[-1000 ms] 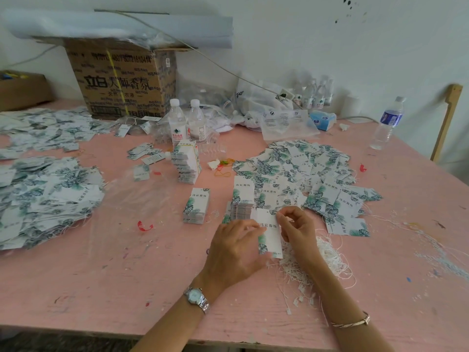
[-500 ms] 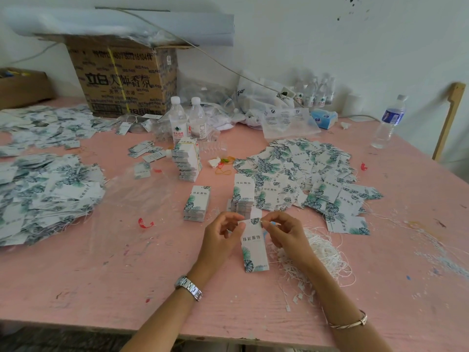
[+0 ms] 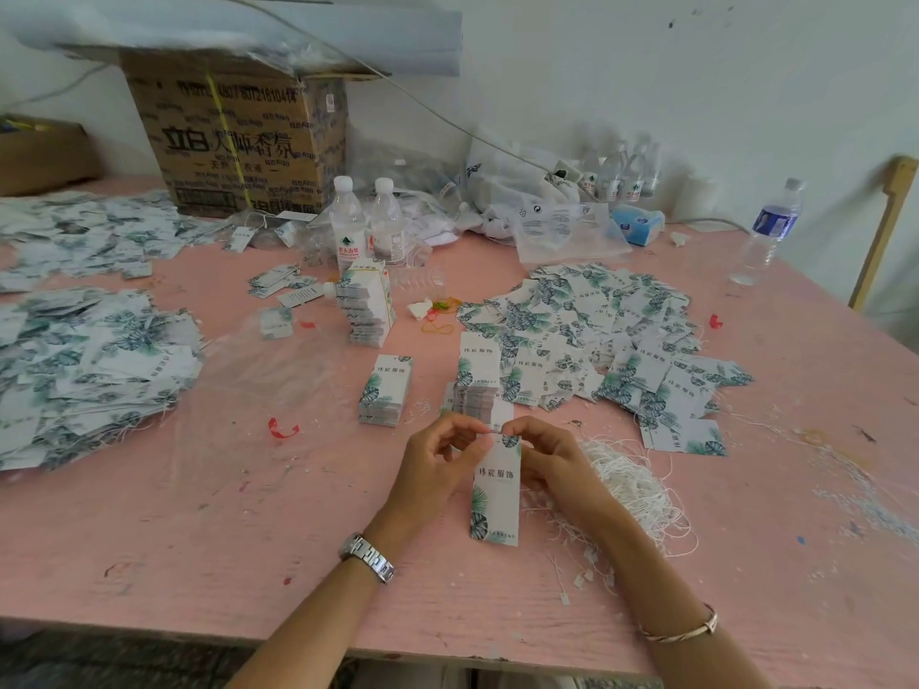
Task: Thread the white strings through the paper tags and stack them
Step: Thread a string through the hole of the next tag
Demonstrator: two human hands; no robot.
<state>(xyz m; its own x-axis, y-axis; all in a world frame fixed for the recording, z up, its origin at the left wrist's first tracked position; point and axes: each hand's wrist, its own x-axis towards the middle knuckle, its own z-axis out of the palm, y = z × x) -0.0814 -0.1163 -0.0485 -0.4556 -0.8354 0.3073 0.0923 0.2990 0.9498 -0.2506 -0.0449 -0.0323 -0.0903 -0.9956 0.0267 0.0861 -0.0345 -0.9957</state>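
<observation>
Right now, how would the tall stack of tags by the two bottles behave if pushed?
The tall stack leans sideways, so a push would probably topple it. It seems built of separate bundles, which might slide apart.

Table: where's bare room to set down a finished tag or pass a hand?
Free: the near-left table, between the left tag heap, the short stack and the front edge; also the near-right corner past the strings, though speckled with scraps. Crowded: beyond the held tag, where the taller stack meets the loose tags.
</observation>
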